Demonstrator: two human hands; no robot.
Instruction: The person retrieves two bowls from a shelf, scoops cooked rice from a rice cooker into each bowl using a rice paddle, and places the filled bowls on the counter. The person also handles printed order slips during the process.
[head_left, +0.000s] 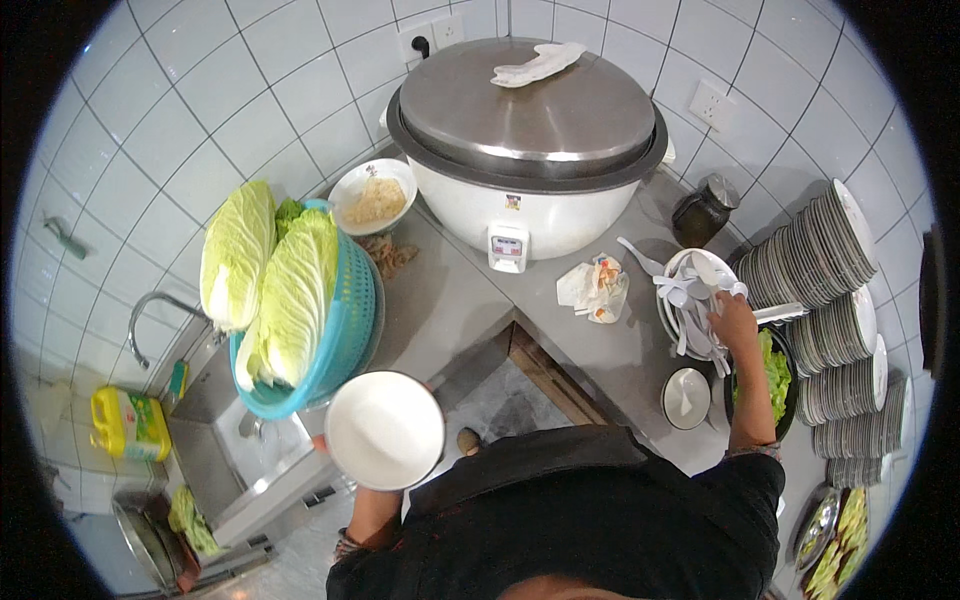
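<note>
My left hand (321, 444) holds an empty white bowl (385, 430) from beneath, its inside facing up; most of the fingers are hidden behind it. At the right, my right hand (735, 321) reaches into a white container (667, 319) full of white spoons (679, 297), touching them near its right side. Whether the fingers grip a spoon cannot be made out. Just below the container stands a small white bowl (685, 398) with a spoon in it. Under my right forearm is a black bowl of green leaves (775, 375).
A large rice cooker (525, 217) stands in the corner. Chinese cabbages (289, 300) fill a blue basket (365, 300) beside the sink (262, 450). Crumpled paper (598, 288), a dark jug (703, 212) and stacked plates (806, 240) line the right counter. A bowl of minced food (375, 199) sits left of the cooker.
</note>
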